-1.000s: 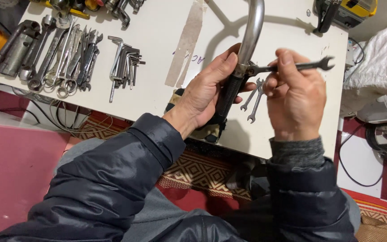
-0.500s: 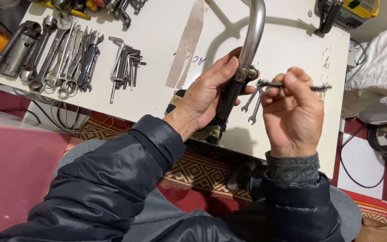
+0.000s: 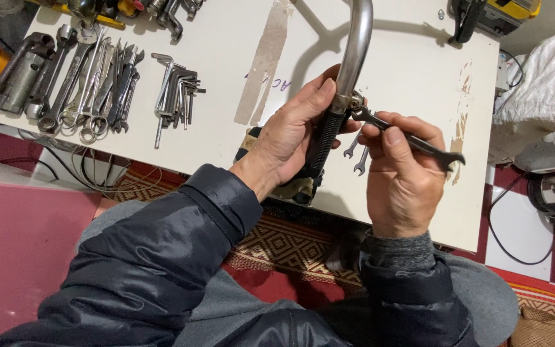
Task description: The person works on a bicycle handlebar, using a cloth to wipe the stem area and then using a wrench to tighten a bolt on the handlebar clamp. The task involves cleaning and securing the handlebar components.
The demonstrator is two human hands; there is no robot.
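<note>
In the right hand [image 3: 403, 177], the spanner [image 3: 412, 136] slants down-right.

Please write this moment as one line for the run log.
left hand: grips handlebar | right hand: holds spanner on clamp bolt

The left hand [image 3: 290, 141] grips the black ribbed grip [image 3: 324, 142] of a curved chrome handlebar [image 3: 359, 45] over a white table [image 3: 226, 58]. The right hand [image 3: 403, 177] holds an open-ended spanner [image 3: 412, 138], its head at the clamp by the grip's top. Two small spanners [image 3: 356, 154] lie beneath; hex keys [image 3: 176, 90] and a row of wrenches [image 3: 85, 83] lie at left.
</note>
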